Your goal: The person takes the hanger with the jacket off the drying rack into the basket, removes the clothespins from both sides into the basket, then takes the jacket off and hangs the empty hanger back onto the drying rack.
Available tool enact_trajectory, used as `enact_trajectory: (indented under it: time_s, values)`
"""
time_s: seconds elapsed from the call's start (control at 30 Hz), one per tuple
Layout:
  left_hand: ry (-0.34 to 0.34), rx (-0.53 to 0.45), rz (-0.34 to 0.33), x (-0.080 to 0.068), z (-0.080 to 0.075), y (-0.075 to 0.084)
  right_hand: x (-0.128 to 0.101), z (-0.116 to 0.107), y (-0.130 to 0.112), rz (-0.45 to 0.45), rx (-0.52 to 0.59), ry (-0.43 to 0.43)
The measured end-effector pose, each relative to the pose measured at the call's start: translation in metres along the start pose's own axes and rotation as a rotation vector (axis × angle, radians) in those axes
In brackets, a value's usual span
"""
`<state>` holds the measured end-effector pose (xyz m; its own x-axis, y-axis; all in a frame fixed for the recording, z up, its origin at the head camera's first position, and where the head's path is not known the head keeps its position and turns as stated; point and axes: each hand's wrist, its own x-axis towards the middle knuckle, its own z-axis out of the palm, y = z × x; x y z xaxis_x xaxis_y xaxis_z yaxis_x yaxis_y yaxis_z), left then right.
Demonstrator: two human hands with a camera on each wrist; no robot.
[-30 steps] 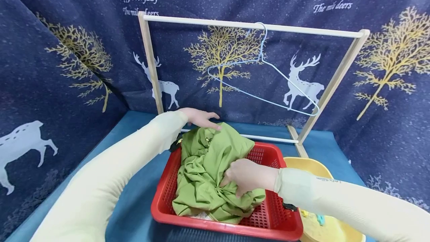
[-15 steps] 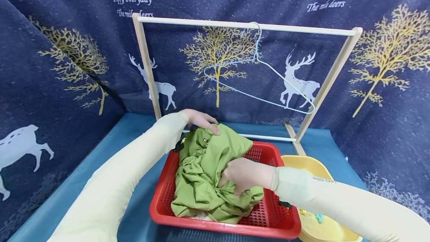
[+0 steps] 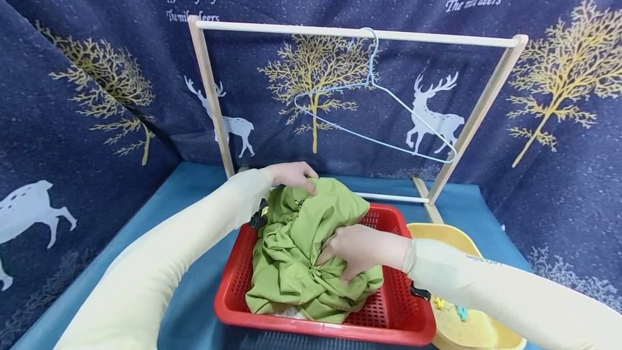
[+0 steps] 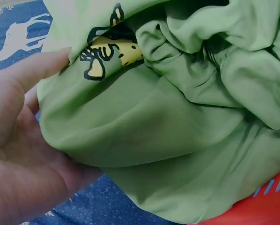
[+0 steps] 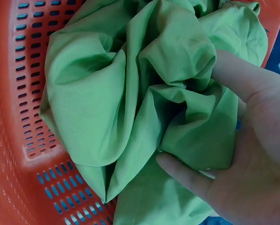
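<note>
- A crumpled green garment point(image 3: 311, 253) lies heaped in a red slotted basket point(image 3: 389, 317), filling most of it and rising above the basket's far rim.
- The right hand point(image 3: 359, 250) sits on the middle of the heap; in the right wrist view its thumb and fingers point(image 5: 187, 176) are curled round a bunched fold of the green cloth and grip it.
- The left hand point(image 3: 291, 174) is at the far left corner of the basket, on the top edge of the garment. The left wrist view shows the cloth draped over its palm with the thumb point(image 4: 32, 70) pressed on top, so it pinches the fabric there.
- Just beside that thumb, a small yellow and black print point(image 4: 105, 54) shows on the cloth.
- Both arms wear pale cream sleeves point(image 3: 160, 263).
- The basket stands on a blue cloth-covered surface point(image 3: 199, 280), near its front edge.
- A yellow tub point(image 3: 457, 328) stands just beside the basket's right side; small coloured bits lie in it, too small to tell apart.
- Behind the basket stands a pale wooden rack point(image 3: 209, 96), its lower rail close to the basket's far rim.
- A light blue wire hanger point(image 3: 379, 118) hangs from the rack's top bar, tilted, with nothing on it.
- A dark blue backdrop point(image 3: 73, 69) printed with white deer and golden trees encloses the back and sides.
</note>
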<state>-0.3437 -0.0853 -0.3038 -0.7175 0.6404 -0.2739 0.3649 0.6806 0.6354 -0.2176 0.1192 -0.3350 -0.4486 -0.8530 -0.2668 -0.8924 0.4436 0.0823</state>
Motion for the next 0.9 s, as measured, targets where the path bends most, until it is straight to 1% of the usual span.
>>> enact_trajectory:
  time_s: [0.1, 0.23, 0.33, 0.4, 0.5, 0.7, 0.8, 0.9]
  values:
    - [0.025, 0.035, -0.002, -0.003, 0.0, 0.004, -0.002, -0.003, 0.001, 0.008, 0.011, 0.007]
    - [0.072, 0.079, 0.009, -0.007, 0.001, 0.007, -0.006, -0.012, 0.0, 0.082, 0.042, 0.008]
    - [0.101, 0.093, 0.011, -0.01, 0.003, 0.008, -0.009, -0.02, -0.002, 0.141, 0.066, 0.004]
    - [0.113, 0.101, 0.014, -0.011, 0.004, 0.009, -0.011, -0.025, -0.001, 0.163, 0.073, 0.003]
    - [0.13, 0.1, 0.011, -0.013, 0.005, 0.008, -0.013, -0.031, -0.001, 0.16, 0.091, 0.019]
    - [0.192, 0.133, 0.02, -0.02, 0.01, 0.008, -0.021, -0.049, 0.003, 0.101, 0.174, 0.099]
    - [0.23, 0.172, 0.032, -0.023, 0.014, 0.01, -0.026, -0.061, 0.008, 0.111, 0.207, 0.135]
    - [0.274, 0.204, 0.02, -0.027, 0.019, 0.011, -0.031, -0.069, 0.013, 0.13, 0.216, 0.194]
